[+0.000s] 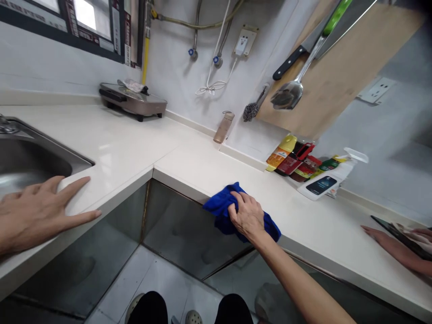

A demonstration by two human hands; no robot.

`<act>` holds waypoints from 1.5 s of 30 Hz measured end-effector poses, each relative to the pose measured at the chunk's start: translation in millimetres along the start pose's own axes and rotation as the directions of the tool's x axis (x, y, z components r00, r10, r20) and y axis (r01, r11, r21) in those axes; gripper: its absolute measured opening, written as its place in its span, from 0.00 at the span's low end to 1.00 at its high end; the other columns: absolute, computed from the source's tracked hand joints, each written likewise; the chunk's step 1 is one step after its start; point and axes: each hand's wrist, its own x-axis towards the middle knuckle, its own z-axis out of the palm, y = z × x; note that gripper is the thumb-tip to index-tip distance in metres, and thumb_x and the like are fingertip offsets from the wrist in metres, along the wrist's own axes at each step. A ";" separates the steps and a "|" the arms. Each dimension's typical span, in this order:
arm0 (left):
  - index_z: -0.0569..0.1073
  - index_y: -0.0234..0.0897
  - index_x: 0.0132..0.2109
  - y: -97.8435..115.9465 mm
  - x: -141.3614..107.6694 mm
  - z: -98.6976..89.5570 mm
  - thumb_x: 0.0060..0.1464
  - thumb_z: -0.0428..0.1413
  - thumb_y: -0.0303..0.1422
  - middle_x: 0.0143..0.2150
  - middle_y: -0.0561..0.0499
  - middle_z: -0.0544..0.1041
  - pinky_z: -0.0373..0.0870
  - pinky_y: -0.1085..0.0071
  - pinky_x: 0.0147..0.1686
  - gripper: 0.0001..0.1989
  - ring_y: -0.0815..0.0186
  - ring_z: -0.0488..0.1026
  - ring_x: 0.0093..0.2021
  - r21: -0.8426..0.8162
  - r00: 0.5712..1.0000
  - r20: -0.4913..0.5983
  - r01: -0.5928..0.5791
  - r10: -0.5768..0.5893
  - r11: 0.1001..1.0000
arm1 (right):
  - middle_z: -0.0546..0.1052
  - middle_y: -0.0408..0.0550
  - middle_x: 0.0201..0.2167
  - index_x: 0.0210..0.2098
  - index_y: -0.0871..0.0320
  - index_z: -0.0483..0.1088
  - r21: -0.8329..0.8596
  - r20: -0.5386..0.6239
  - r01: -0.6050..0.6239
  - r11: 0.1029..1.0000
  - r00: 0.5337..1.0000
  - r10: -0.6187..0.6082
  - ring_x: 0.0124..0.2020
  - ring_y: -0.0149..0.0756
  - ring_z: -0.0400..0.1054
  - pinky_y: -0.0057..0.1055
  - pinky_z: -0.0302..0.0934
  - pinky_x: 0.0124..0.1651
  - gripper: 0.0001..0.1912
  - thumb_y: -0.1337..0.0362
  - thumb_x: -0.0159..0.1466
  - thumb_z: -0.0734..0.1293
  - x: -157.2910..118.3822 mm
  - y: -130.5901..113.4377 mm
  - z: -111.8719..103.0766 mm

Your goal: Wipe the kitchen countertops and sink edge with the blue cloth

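Observation:
My right hand [248, 215] grips a crumpled blue cloth [221, 204] at the front edge of the white countertop [189, 157]. Part of the cloth lies on the top and part hangs over the edge in front of the cabinet doors. Fingers spread, my left hand [43, 211] rests on the counter's edge beside the steel sink [37, 157]. Nothing is held in it.
An electric pan [135, 101] with a lid sits in the corner, and a bottle [224, 128] by the wall. Sauce bottles and a white spray bottle [320, 183] stand farther right. Another person's hand [394, 247] is near a dark flat object [400, 234].

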 end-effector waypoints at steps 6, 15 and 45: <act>0.48 0.47 0.73 25.2 -13.3 -28.9 0.51 0.37 0.68 0.67 0.33 0.58 0.62 0.45 0.54 0.49 0.34 0.63 0.60 -0.008 0.994 0.111 0.005 -0.004 1.000 | 0.79 0.52 0.47 0.54 0.56 0.73 0.228 -0.034 0.152 0.962 0.988 -0.148 0.48 0.46 0.70 0.44 0.62 0.54 0.20 0.61 0.67 0.58 29.2 -17.1 10.4; 0.49 0.46 0.73 27.1 -18.5 -37.4 0.51 0.40 0.67 0.68 0.32 0.57 0.61 0.44 0.55 0.50 0.33 0.60 0.62 -0.079 0.988 0.151 0.031 -0.019 0.996 | 0.81 0.50 0.33 0.51 0.55 0.76 0.229 -0.129 -0.149 0.962 0.975 0.182 0.35 0.46 0.74 0.42 0.69 0.43 0.24 0.51 0.63 0.60 128.9 46.5 -41.7; 0.46 0.46 0.73 20.8 -17.7 -28.8 0.54 0.37 0.65 0.69 0.32 0.54 0.60 0.44 0.57 0.47 0.34 0.61 0.63 -0.018 0.993 0.115 0.002 0.000 1.000 | 0.65 0.48 0.67 0.64 0.54 0.65 0.314 0.468 -0.114 0.943 0.883 -0.049 0.69 0.42 0.56 0.48 0.47 0.73 0.32 0.48 0.71 0.48 33.6 145.4 18.0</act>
